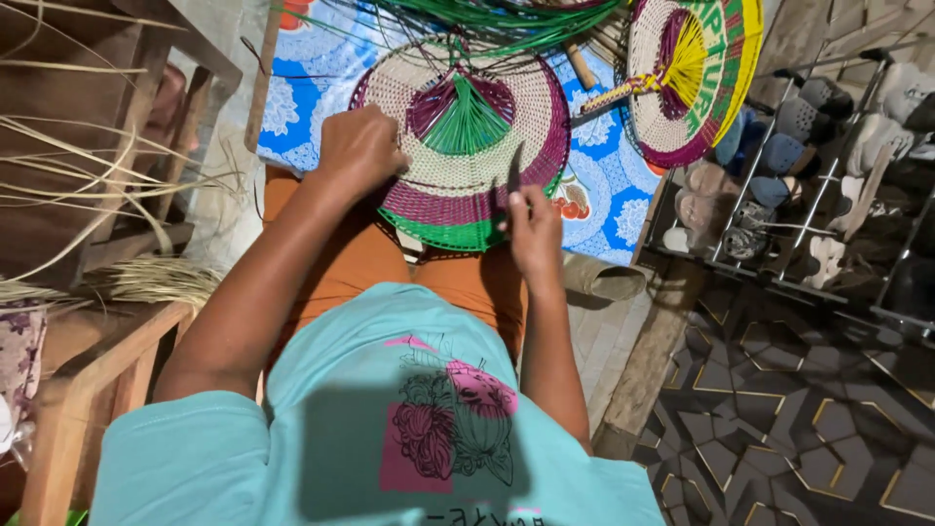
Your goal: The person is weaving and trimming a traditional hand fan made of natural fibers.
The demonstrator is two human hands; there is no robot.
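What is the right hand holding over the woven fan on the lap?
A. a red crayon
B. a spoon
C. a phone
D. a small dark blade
D: the right hand pinches a small dark blade that points up over the woven fan, while the left hand presses on the fan's left edge.

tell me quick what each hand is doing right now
Left hand: closed, fingers gripping the left edge of the woven fan.
Right hand: closed on a small dark blade at the fan's lower edge.
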